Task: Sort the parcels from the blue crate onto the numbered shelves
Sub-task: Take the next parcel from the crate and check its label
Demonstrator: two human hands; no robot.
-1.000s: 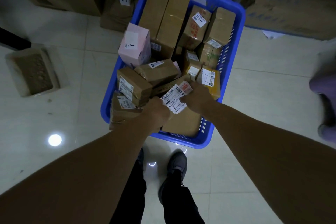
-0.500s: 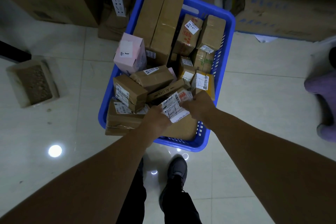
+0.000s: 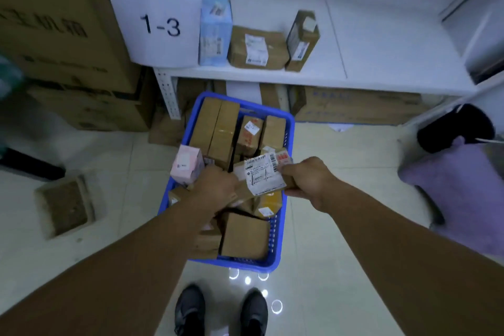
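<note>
The blue crate [image 3: 283, 229] stands on the floor in front of my feet, full of several brown cardboard parcels and one pink box [image 3: 186, 164]. Both hands hold a small brown parcel with a white shipping label [image 3: 263, 176] above the crate. My left hand [image 3: 215, 185] grips its left end and my right hand [image 3: 308, 180] grips its right end, label facing up. Behind the crate is a white shelf [image 3: 368, 63] with a paper sign reading 1-3 [image 3: 161, 24]. A light blue box [image 3: 215, 22] and two brown parcels [image 3: 257, 48] stand on it.
Large cardboard cartons [image 3: 62, 43] stack at the left, and more cartons [image 3: 354, 106] sit under the shelf. An open tray of brown material [image 3: 64, 206] lies on the floor at left. A purple chair [image 3: 463, 188] stands at the right. My shoes [image 3: 221, 311] are at the bottom.
Both hands have lifted the labelled parcel up out of the crate. My view has tilted upward, bringing the 1-3 shelf into sight.
</note>
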